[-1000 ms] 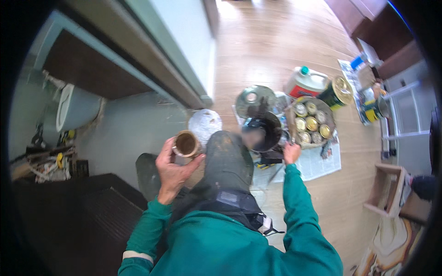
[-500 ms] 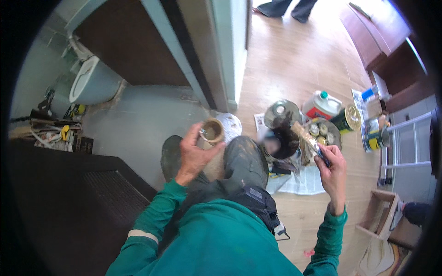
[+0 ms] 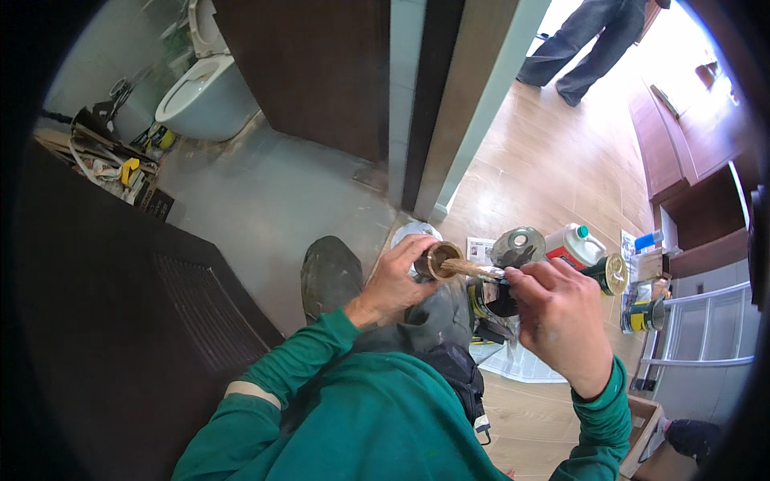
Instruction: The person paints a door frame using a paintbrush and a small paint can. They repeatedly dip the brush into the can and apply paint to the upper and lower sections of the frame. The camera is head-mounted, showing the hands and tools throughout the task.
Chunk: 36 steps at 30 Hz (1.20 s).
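The left hand (image 3: pixel 393 280) is closed around a small round brown-rimmed tin (image 3: pixel 440 260), held above the raised knee. The right hand (image 3: pixel 557 317) grips a pale-bristled paintbrush (image 3: pixel 469 268), its bristles at the tin's mouth.

Risk: the tin looks tilted toward the brush; drips could land on the grey trousers (image 3: pixel 425 321) or the wooden plank floor (image 3: pixel 553 176).

Hidden: the tin's contents and the brush handle, inside the fist. The 2 yellow-labelled cans (image 3: pixel 642 315) at right are too small to identify.

Green sleeves (image 3: pixel 321 353), brown small can (image 3: pixel 439 260), white jug (image 3: pixel 571 247), green cap (image 3: pixel 583 232)
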Available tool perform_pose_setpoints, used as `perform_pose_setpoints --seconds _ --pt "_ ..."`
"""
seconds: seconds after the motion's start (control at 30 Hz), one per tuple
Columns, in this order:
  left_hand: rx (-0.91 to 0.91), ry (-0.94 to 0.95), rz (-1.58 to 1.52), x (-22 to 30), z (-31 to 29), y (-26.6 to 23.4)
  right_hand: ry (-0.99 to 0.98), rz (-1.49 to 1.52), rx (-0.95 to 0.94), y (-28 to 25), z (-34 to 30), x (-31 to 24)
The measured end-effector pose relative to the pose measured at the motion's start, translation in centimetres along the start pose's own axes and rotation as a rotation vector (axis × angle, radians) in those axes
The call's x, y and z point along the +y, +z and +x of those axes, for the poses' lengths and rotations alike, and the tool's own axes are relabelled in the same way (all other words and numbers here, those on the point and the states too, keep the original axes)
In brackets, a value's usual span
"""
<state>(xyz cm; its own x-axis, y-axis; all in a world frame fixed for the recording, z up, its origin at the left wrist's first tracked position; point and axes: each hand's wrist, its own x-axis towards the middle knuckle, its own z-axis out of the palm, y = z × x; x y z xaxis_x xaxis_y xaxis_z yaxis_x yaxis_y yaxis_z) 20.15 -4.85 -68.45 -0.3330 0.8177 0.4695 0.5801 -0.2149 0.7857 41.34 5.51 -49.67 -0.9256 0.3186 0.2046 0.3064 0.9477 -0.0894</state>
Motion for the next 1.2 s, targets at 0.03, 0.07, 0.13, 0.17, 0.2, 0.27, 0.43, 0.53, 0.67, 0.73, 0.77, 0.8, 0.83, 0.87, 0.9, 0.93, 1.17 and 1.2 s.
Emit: perform_pose_setpoints --seconds 0.03,0.07,0.13,0.17,0.2,0.27,0.43,0.53,0.67,0.73,0.77,0.8,0.83,0.87,0.9,0.93,1.17,1.2 --pt "-0.009 0.018 -0.009 0.2 0.1 -0.1 -0.046 -0.034 -0.043 0.2 0.6 -0.3" --pt "-0.022 0.035 -0.028 0.3 0.1 -0.1 -0.05 -0.069 -0.1 0.7 1.3 -0.6" --pt "-0.023 0.036 -0.031 0.5 0.1 0.1 -0.056 -0.134 -0.199 2.1 2.4 -1.2" --pt "-0.027 0.036 -0.039 0.6 0.1 0.1 -0.107 -0.112 -0.205 2.8 2.9 -1.4" --pt "-0.024 0.041 -0.034 0.7 0.1 0.2 -0.12 -0.122 -0.204 3.5 3.2 -1.6" --pt "-0.018 0.052 -0.024 0.7 0.0 0.2 -0.146 -0.156 -0.235 4.5 3.6 -1.8" --pt "-0.014 0.052 -0.028 0.6 -0.1 0.2 -0.136 -0.11 -0.263 4.8 3.4 -1.3" --pt "-0.012 0.061 -0.036 0.7 0.0 0.5 -0.112 -0.159 -0.199 4.7 3.4 -1.5" --pt "0.003 0.072 -0.027 1.0 0.5 0.7 -0.115 -0.171 -0.262 4.4 3.2 -1.8" --pt "0.004 0.074 -0.031 1.3 0.6 0.8 -0.096 -0.138 -0.183 4.0 3.0 -1.7" --pt "0.004 0.074 -0.034 1.5 0.6 0.9 -0.11 -0.134 -0.201 4.0 3.0 -1.6" --pt "0.007 0.074 -0.035 1.6 0.6 1.0 -0.109 -0.144 -0.206 3.9 3.0 -1.6" --pt "0.009 0.075 -0.036 1.7 0.7 1.0 -0.122 -0.166 -0.218 3.8 3.0 -1.6" --pt "0.01 0.076 -0.036 1.8 0.8 1.1 -0.096 -0.142 -0.205 3.7 2.9 -1.5" --pt "0.012 0.084 -0.033 1.8 0.8 1.1 -0.086 -0.131 -0.2 3.6 2.9 -1.4" --pt "0.014 0.092 -0.03 1.7 0.9 1.1 -0.077 -0.12 -0.196 3.5 2.8 -1.4" --pt "0.031 0.082 -0.025 1.5 1.3 1.4 -0.058 -0.154 -0.19 3.8 2.7 -1.2" --pt "0.033 0.088 -0.021 1.5 1.4 1.4 -0.044 -0.16 -0.165 3.8 2.7 -1.2"
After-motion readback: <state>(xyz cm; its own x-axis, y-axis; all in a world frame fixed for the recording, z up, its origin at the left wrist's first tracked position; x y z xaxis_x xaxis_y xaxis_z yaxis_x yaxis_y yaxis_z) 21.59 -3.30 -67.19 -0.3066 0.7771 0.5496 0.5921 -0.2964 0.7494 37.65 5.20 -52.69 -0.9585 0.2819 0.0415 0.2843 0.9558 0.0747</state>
